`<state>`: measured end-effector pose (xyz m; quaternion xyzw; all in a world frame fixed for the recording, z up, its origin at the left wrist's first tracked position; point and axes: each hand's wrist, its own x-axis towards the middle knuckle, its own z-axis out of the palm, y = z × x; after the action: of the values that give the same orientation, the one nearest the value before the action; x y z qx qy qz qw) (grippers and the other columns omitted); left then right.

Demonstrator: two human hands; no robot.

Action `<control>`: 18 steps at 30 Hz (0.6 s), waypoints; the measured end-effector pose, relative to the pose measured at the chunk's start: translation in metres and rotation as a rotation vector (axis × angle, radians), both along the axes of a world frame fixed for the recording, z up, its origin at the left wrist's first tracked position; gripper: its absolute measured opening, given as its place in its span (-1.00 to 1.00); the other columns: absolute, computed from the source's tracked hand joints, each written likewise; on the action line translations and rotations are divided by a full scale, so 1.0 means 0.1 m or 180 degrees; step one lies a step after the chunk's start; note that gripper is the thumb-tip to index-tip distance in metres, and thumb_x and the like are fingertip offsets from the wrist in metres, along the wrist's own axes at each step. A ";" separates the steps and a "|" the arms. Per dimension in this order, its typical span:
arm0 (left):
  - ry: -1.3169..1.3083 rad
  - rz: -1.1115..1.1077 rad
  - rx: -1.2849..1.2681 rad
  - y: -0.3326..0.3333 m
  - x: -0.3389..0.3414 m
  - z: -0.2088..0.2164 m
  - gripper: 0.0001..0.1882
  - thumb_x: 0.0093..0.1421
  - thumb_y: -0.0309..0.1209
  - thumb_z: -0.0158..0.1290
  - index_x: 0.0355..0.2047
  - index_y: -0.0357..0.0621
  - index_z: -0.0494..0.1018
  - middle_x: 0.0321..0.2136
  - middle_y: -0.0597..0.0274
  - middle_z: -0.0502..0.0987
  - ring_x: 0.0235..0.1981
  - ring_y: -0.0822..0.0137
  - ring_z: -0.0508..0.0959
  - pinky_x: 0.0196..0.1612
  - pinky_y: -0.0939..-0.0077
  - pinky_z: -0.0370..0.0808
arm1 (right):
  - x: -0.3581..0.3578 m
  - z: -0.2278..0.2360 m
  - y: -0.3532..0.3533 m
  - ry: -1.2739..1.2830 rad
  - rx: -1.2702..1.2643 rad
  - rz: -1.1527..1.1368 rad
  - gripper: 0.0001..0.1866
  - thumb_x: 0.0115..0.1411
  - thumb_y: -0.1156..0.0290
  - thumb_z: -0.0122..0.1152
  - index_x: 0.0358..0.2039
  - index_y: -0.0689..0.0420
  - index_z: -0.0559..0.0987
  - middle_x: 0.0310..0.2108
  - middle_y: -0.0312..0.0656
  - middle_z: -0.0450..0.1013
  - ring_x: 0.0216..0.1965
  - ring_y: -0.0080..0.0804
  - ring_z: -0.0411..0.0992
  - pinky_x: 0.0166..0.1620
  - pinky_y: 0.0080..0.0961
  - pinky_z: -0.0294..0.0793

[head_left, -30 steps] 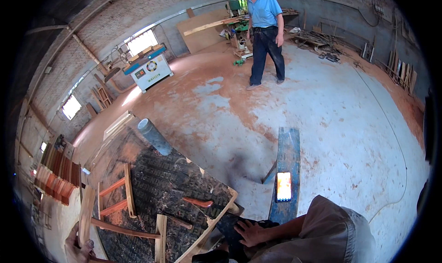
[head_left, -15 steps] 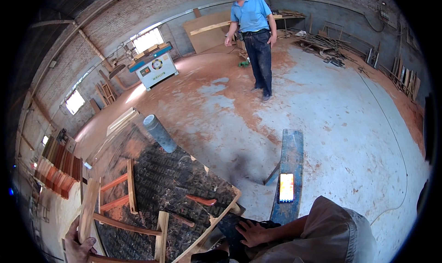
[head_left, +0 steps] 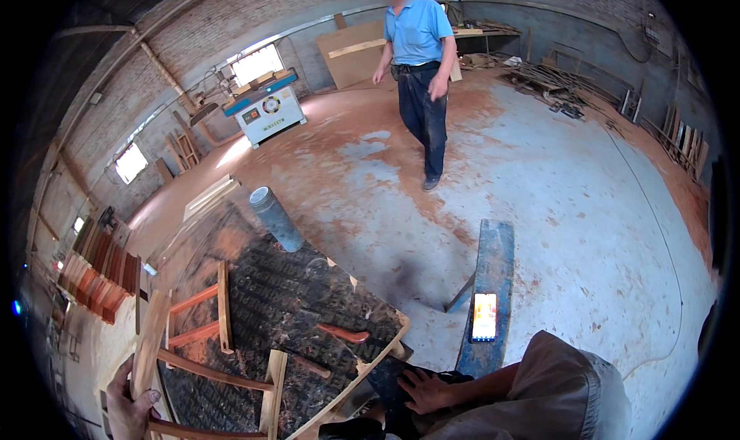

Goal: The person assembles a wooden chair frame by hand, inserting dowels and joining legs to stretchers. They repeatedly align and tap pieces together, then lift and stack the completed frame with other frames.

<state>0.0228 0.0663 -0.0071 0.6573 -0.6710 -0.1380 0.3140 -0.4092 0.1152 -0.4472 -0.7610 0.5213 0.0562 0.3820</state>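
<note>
I am noting the left hand [head_left: 131, 406] clasping the wooden frame [head_left: 216, 374] by one post [head_left: 152, 340]; its length is pointing just past twelve o'clock; the right hand [head_left: 425, 390] is lying spread, farther off, toward three.

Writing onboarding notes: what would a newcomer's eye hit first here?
The bright-screened phone lies on the narrow bench, right of the table. Beyond, at upper middle, stands a blue-shirted co-worker. At lower left, the left hand grips a wooden frame.
</note>
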 end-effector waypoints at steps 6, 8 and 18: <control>-0.0014 0.0046 -0.0133 -0.02 0.09 -0.05 0.14 -0.12 0.20 0.48 0.23 -0.48 0.38 -0.57 0.32 0.48 -0.71 0.51 0.47 -0.69 0.62 0.35 | 0.02 0.01 0.00 0.0199 -0.0058 0.0022 -0.11 0.38 -0.10 -0.06 0.51 0.17 -0.06 0.53 0.18 -0.24 0.49 0.32 -0.15 0.32 0.35 0.17; 0.0193 0.0132 0.0052 0.04 -0.15 0.03 0.12 -0.11 0.18 0.48 0.22 -0.47 0.38 -0.57 0.32 0.48 -0.71 0.50 0.49 -0.70 0.61 0.36 | 0.02 0.00 0.00 0.0216 -0.0068 0.0007 -0.11 0.38 -0.10 -0.05 0.51 0.17 -0.05 0.52 0.18 -0.23 0.50 0.31 -0.15 0.32 0.35 0.17; 0.0026 0.0183 -0.0020 0.02 -0.06 0.02 0.15 -0.20 0.22 0.51 0.20 -0.43 0.42 -0.54 0.33 0.50 -0.59 0.52 0.49 -0.58 0.60 0.35 | 0.00 -0.04 0.02 0.0026 -0.0228 -0.0042 -0.10 0.36 -0.09 0.00 0.51 0.17 -0.03 0.51 0.20 -0.18 0.47 0.31 -0.10 0.30 0.36 0.19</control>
<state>0.0167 0.0681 -0.0050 0.6748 -0.6510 -0.1295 0.3226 -0.4089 0.1174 -0.4509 -0.7705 0.5295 0.0381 0.3528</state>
